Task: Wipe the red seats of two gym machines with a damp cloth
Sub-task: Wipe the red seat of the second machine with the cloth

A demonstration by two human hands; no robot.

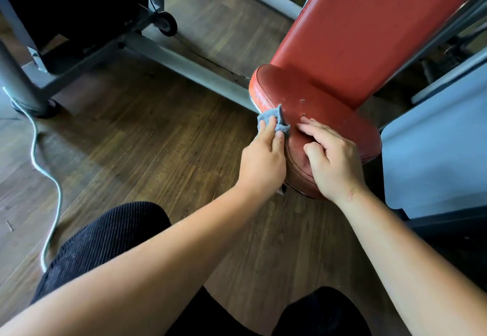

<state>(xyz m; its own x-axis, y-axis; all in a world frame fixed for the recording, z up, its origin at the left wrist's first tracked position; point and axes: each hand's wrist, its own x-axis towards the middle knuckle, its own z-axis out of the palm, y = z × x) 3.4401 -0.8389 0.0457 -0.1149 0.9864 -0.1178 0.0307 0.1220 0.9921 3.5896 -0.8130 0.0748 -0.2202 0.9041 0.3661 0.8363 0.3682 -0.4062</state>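
Observation:
A red padded seat point(329, 114) of a gym machine lies right of centre, with worn spots on its surface. Behind it rises the tilted red backrest point(374, 27). My left hand point(263, 159) presses a small grey-blue cloth point(351, 121) against the seat's left edge, fingers closed over it. My right hand point(332, 156) rests flat on the seat's near part, fingers apart, holding nothing. Only one red seat is in view.
Grey metal frame bars point(184, 67) of another machine cross the wooden floor point(147, 138) at the back left, with a small wheel point(166, 23). A pale cable point(44, 167) snakes down the left. A light blue-grey panel point(434, 151) stands right of the seat. My dark-clothed knees point(105, 243) are below.

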